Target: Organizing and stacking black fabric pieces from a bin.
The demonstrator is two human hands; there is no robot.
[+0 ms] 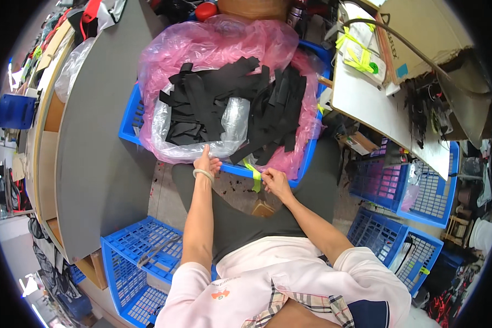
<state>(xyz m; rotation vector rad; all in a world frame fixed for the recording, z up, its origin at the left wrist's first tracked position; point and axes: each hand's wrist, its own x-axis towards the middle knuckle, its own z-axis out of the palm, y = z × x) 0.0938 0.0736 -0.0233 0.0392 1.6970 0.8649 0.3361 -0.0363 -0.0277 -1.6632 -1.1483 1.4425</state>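
Observation:
In front of me stands a blue plastic crate (130,115), lined with pink plastic film (169,52) and clear plastic film (236,117). Black fabric strips (208,98) lie heaped in it. My left hand (206,163), with a pale bangle at the wrist, is at the crate's near rim; its thumb and fingers are apart, with the thumb against the clear film. A neon yellow strip (256,177) hangs over the near rim. Right beside it my right hand (276,182) has its fingers curled in a pinch; whatever they hold is hidden.
A grey tabletop (106,136) runs along my left, with a blue crate (142,246) below it. To the right are a white table (366,90) with neon-tied bundles (361,49) and stacked blue crates (382,180). Cardboard boxes stand at the upper right.

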